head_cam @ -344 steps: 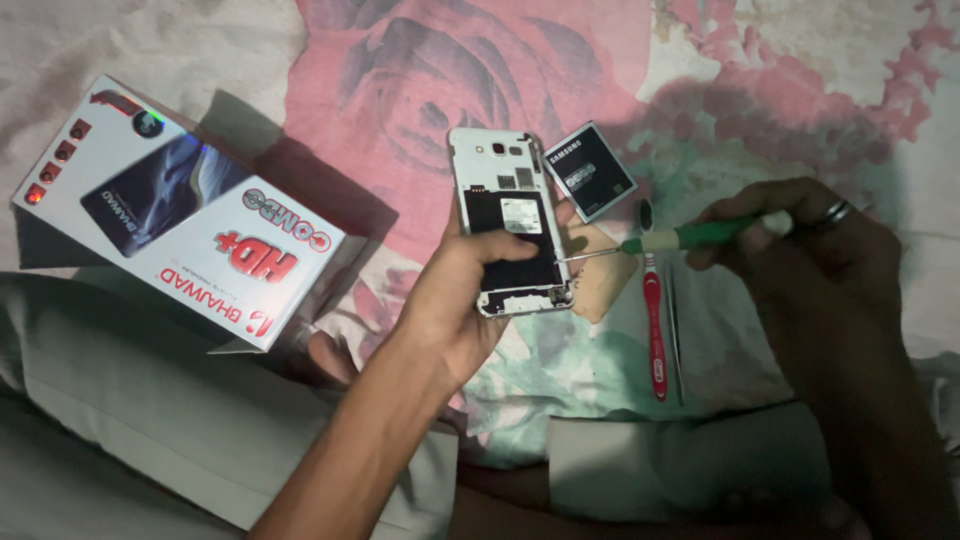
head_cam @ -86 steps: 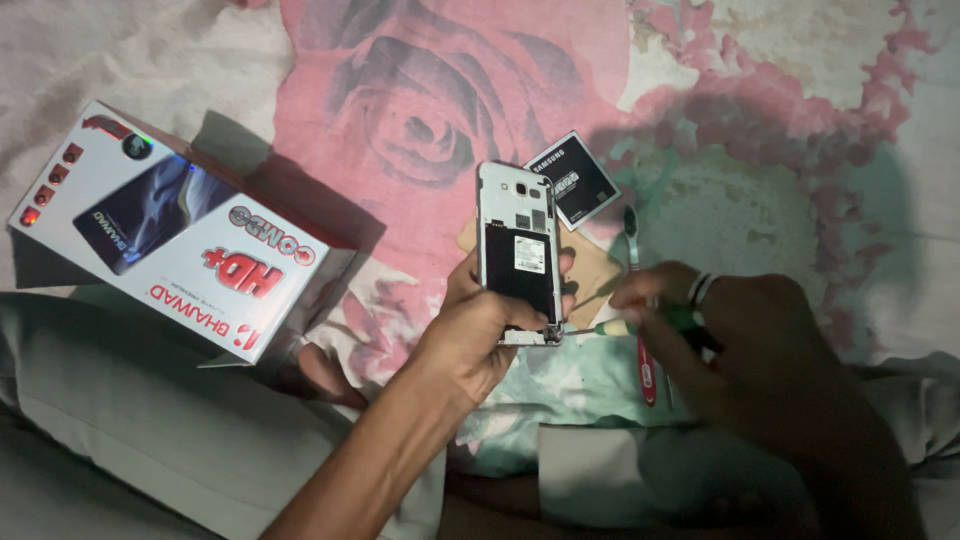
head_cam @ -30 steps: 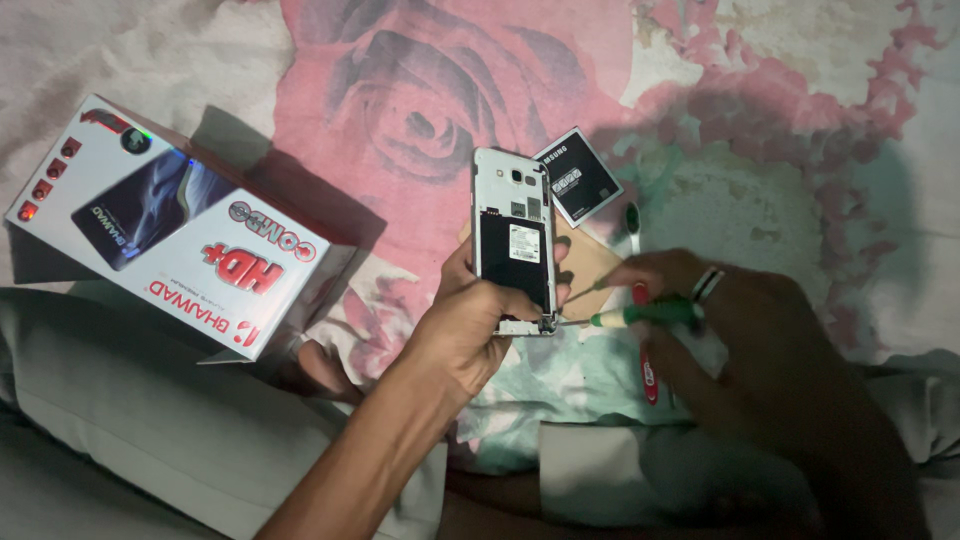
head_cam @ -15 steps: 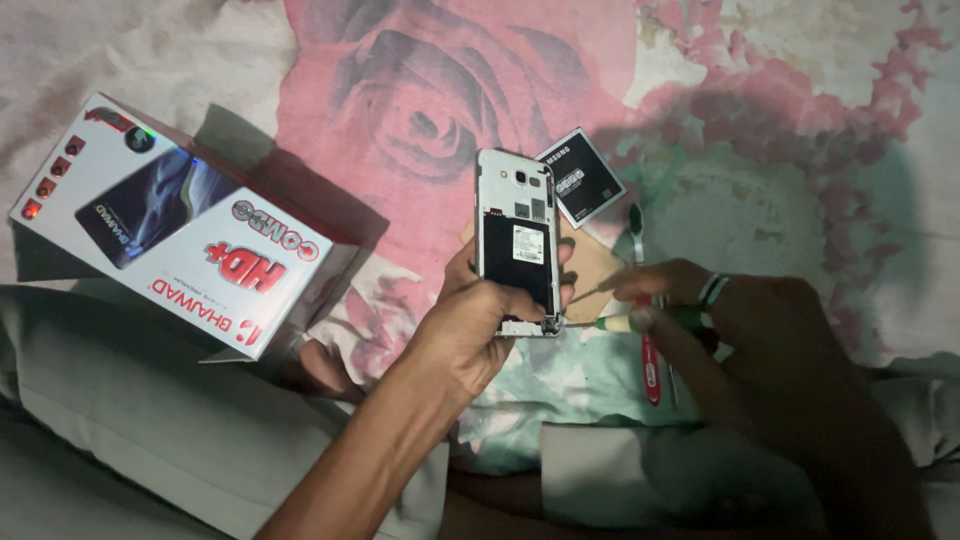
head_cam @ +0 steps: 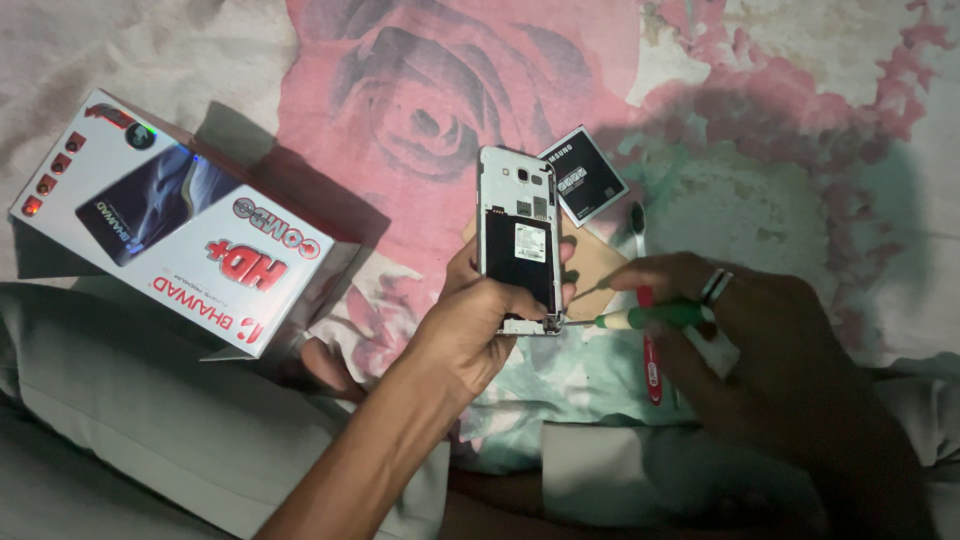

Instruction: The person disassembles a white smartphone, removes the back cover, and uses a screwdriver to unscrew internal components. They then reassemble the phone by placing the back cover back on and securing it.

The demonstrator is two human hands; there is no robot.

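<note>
My left hand [head_cam: 478, 332] holds a white smartphone [head_cam: 517, 240] upright with its back cover off, so the empty black battery bay shows. My right hand [head_cam: 775, 350], with rings on one finger, grips a green-handled screwdriver [head_cam: 650, 318]. The screwdriver's tip touches the phone's lower right corner. A black phone battery [head_cam: 587, 187] lies on the cloth just right of the phone's top.
A white box [head_cam: 175, 225] with a printed picture of a phone screen lies at the left on the floral bedsheet [head_cam: 400, 90]. A red tool [head_cam: 650, 362] and a thin grey tool [head_cam: 637, 222] lie under my right hand. My light trouser legs [head_cam: 150, 420] fill the bottom.
Over the last second my right hand shifted slightly while keeping the screwdriver tip at the phone's lower corner. The phone stays in my left hand.
</note>
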